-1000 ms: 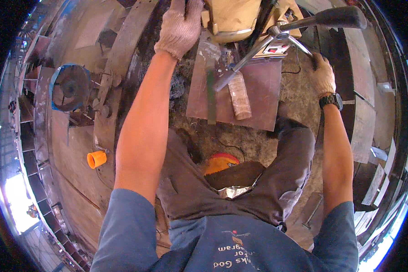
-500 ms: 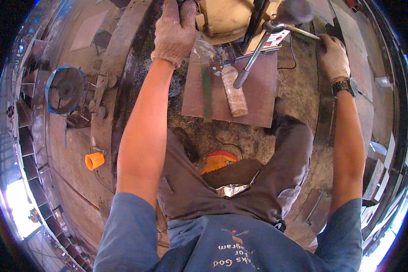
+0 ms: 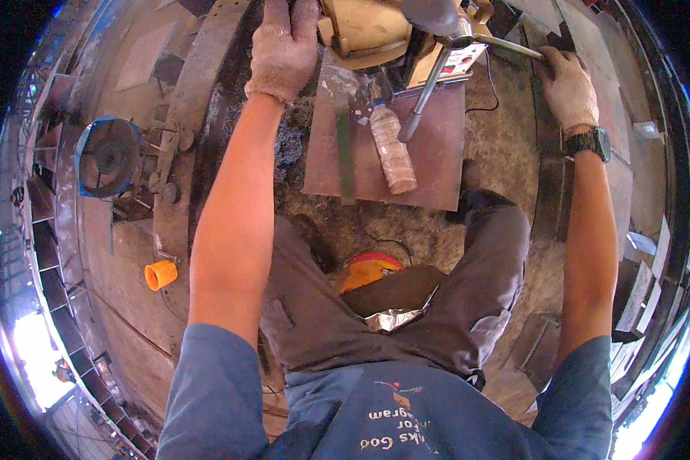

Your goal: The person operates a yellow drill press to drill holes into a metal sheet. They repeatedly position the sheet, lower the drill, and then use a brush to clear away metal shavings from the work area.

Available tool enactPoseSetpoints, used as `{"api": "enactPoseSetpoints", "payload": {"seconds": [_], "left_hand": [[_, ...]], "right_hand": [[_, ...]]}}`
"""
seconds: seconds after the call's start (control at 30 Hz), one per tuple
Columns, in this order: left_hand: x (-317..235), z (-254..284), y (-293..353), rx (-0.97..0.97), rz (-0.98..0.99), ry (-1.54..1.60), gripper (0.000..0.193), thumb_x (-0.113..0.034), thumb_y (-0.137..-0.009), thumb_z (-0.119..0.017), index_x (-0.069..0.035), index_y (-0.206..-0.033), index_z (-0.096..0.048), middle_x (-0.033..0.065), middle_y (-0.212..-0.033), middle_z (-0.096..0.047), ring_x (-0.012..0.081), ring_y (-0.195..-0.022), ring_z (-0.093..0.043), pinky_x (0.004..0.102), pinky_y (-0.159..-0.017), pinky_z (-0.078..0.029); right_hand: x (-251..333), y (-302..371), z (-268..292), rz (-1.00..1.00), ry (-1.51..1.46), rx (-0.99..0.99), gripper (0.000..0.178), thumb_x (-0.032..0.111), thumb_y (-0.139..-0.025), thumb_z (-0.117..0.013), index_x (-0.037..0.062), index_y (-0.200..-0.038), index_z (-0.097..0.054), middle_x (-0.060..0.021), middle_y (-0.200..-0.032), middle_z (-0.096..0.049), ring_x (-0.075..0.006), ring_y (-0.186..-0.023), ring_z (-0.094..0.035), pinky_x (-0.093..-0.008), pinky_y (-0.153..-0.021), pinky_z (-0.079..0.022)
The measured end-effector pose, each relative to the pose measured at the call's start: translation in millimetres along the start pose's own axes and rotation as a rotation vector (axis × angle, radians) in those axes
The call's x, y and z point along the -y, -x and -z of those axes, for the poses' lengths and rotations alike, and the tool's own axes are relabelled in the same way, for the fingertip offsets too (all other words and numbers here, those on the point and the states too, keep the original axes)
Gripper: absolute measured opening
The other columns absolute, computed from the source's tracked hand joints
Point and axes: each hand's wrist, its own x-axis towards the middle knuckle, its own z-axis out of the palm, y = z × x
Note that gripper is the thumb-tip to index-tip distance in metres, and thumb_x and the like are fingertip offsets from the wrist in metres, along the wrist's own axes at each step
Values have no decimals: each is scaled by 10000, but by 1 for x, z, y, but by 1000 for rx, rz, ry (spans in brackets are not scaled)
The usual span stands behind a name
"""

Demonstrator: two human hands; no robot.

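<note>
Up at the top of the frame, left of centre, I see the left hand in a pinkish knitted glove (image 3: 282, 57), its fingers running off the edge beside the machine, so I cannot tell whether they grip anything. The right hand in a cream knitted glove (image 3: 571, 88), upper right, has its fingers curled over the outer end of one spoke of a metal-spoked handle with a thick black grip (image 3: 435, 77). That handle's hub sits at the top, right of centre, in front of a beige rounded machine housing (image 3: 364, 38); a white panel with red marks (image 3: 454, 67) shows just under the hub. Another spoke slants down toward a clear plastic bottle with brownish contents (image 3: 392, 153), upper centre, over a flat reddish-brown sheet with a green stripe (image 3: 437, 165). A black wristwatch (image 3: 588, 143) circles the right wrist. Between the knees in dark trousers (image 3: 487, 268) lies an orange and red object (image 3: 369, 270), partly covered. Farther out, a round dark object with a blue rim (image 3: 109, 156) sits at left, and an orange plastic cup (image 3: 161, 274) lies below it.
</note>
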Motion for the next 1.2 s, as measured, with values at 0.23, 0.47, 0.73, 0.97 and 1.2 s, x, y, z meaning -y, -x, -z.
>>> {"api": "enactPoseSetpoints", "payload": {"seconds": [0.23, 0.47, 0.73, 0.97, 1.2], "left_hand": [[-2, 3, 2, 4, -14, 56, 504, -419, -1096, -521, 23, -1337, -556, 342, -1086, -692, 584, -1000, -655, 589, -784, -523], [-5, 1, 3, -47, -64, -5, 470, -390, -1096, -532, 12, -1336, -564, 328, -1105, -692, 574, -1030, -647, 591, -811, -512], [2, 3, 1, -36, -171, 55, 376, -295, -1096, -540, 14, -1305, -581, 317, -1102, -689, 557, -1020, -651, 560, -818, -521], [7, -3, 1, -37, -91, 50, 357, -280, -1098, -538, 19, -1288, -578, 306, -1083, -684, 538, -990, -661, 555, -804, -521], [2, -1, 1, -12, -204, 138, 327, -265, -1106, -527, 11, -1274, -576, 280, -1045, -674, 514, -948, -664, 522, -785, -530]], "right_hand": [[2, 1, -1, 17, -9, -45, 383, 287, -967, -671, 144, -1322, -692, -221, -1307, -668, -452, -1281, -593, -533, -1071, -517], [5, 4, 7, -46, -26, -8, 496, 391, -953, -687, 175, -1399, -661, -194, -1383, -645, -435, -1287, -605, -527, -1076, -518], [10, 10, 10, -37, -44, -79, 565, 540, -988, -612, 272, -1485, -601, -169, -1460, -619, -422, -1344, -581, -522, -1107, -502], [6, 4, 3, -93, -119, -125, 501, 542, -1060, -487, 234, -1411, -670, -130, -1476, -620, -395, -1404, -531, -497, -1157, -450], [30, 2, -9, -380, -1, -466, 880, 642, -941, -628, 79, -1592, -443, -298, -1541, -521, -434, -1510, -415, -470, -1228, -374]]}}
